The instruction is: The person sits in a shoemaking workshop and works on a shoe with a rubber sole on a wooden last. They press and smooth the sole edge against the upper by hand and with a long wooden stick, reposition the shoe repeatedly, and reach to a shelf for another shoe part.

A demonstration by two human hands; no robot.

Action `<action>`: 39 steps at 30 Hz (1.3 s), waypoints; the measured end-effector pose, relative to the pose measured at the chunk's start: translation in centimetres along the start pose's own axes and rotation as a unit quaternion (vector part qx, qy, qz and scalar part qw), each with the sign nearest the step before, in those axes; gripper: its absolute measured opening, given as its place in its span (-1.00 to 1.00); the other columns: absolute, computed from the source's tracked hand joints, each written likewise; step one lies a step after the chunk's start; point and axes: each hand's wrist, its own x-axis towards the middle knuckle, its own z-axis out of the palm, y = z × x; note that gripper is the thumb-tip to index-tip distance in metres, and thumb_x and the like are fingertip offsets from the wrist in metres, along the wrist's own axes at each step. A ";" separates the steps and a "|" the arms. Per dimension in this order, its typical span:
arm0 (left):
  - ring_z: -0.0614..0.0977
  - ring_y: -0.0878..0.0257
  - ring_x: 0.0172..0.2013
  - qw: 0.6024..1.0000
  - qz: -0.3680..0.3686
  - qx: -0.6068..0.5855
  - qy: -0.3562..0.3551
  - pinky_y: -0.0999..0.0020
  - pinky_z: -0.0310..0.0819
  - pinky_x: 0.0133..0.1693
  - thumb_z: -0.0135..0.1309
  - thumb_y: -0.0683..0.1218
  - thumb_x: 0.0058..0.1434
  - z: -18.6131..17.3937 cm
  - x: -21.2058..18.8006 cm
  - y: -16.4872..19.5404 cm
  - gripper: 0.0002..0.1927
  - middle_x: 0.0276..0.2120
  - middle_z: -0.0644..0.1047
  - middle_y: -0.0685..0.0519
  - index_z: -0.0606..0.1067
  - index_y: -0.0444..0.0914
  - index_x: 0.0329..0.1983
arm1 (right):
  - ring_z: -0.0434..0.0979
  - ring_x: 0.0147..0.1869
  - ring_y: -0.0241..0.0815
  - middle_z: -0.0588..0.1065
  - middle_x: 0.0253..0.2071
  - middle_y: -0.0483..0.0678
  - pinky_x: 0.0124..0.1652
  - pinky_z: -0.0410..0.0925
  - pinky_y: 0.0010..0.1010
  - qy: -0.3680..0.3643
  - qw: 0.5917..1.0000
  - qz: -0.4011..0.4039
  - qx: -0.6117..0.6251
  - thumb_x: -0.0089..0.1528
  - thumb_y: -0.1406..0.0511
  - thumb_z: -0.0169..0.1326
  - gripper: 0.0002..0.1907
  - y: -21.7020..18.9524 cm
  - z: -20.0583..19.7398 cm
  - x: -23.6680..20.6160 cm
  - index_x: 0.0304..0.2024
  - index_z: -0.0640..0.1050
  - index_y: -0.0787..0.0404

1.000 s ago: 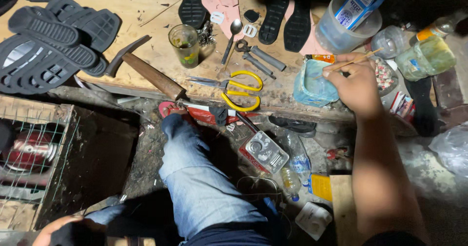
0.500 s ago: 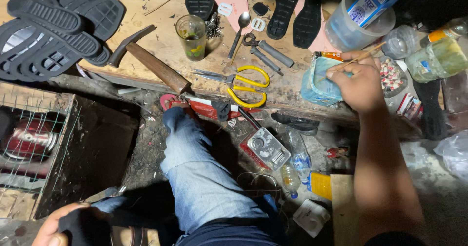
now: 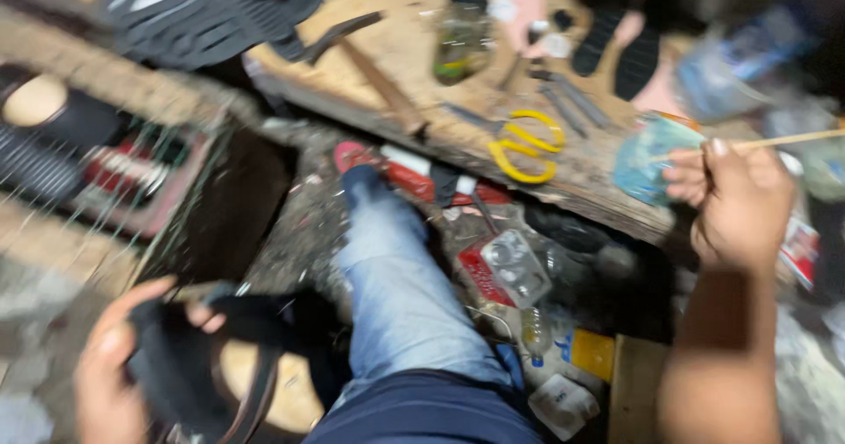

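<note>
Denim over one outstretched leg (image 3: 396, 303) fills the near centre of a blurred view. At the lower left, a dark sandal (image 3: 207, 369) with a tan insole is held in the left hand (image 3: 110, 374), the fingers being curled shut around its black upper. Below the worktop edge, loose clutter is seen on the ground: a clear blister tray (image 3: 510, 266), one small bottle (image 3: 532, 330) and a yellow packet (image 3: 590, 354). At the right, the right hand (image 3: 739, 202) is raised just off the worktop (image 3: 607, 184), its grip pinched closed on a thin wooden stick (image 3: 792, 139) whose far end points right and runs out of frame; the stick's tip cannot be made out. Just beside that hand, a pale blue cloth (image 3: 647, 158) lies on the boards. Judged from this, the sandal appears picked up and the applicator taken in hand, while nothing is yet shown applied to the sandal. Further off, one pair of yellow-handled scissors (image 3: 526, 149), one hammer (image 3: 365, 61), one glass jar (image 3: 459, 44) and two slim metal tools are counted. Farthest away, a stack of dark soles (image 3: 211, 8) is seen at top left and two black soles (image 3: 620, 48) on a pink sheet; their exact number in the stack cannot be told.
</note>
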 end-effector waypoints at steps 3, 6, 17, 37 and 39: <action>0.66 -0.06 -0.14 0.998 0.046 -0.007 -0.051 -0.11 0.59 0.03 -0.04 0.23 0.27 0.9 -0.1 0.4 -0.30 -0.16 0.56 -0.26 0.40 -0.43 0.23 | 0.64 -0.19 0.00 0.59 -0.16 0.22 -0.18 0.51 -0.27 -0.130 0.966 0.115 0.190 0.56 0.38 -0.01 -0.89 -1.6 6.5 -2.9 -0.04 0.47 0.33; 0.66 0.08 -0.15 0.992 0.060 -0.048 -0.099 0.04 0.64 0.00 0.05 0.16 0.27 1.3 0.0 0.2 -0.42 -0.16 0.56 -0.10 0.46 -0.35 0.16 | 0.65 -0.17 0.04 0.58 -0.14 0.24 -0.12 0.53 -0.20 -0.245 0.914 0.156 0.284 0.49 0.45 0.03 -0.95 -3.8 15.2 -6.3 -0.01 0.45 0.34; 0.59 0.30 -0.22 0.975 0.069 -0.123 -0.170 0.37 0.51 -0.10 0.01 0.00 0.40 0.4 -1.4 2.5 -0.61 -0.23 0.57 0.03 0.48 -0.34 0.16 | 0.63 -0.02 0.00 0.56 -0.13 0.20 0.20 0.52 0.07 -0.470 0.826 0.145 0.276 0.45 0.48 0.07 -0.85 -9.9 35.6 -19.3 0.07 0.46 0.39; 0.51 0.46 -0.23 0.978 0.111 0.121 -0.131 0.52 0.53 -0.17 0.20 -0.14 0.23 -3.9 -3.0 9.3 -0.78 -0.24 0.51 0.16 0.50 -0.29 -0.11 | 0.61 -0.01 -0.10 0.57 -0.14 0.05 0.35 0.42 0.08 -0.560 0.773 0.162 0.250 0.42 0.44 0.09 -0.84 -10.8 41.7 -22.5 0.04 0.46 0.26; 0.46 0.42 -0.34 0.976 0.050 0.170 -0.127 0.49 0.41 -0.30 0.23 -0.12 0.17 -4.3 -2.7 10.8 -0.79 -0.37 0.49 0.14 0.53 -0.28 -0.18 | 0.61 -0.01 -0.12 0.56 -0.14 0.04 0.35 0.42 0.06 -0.566 0.774 0.153 0.240 0.42 0.44 0.08 -0.85 -10.9 42.0 -22.7 0.03 0.46 0.27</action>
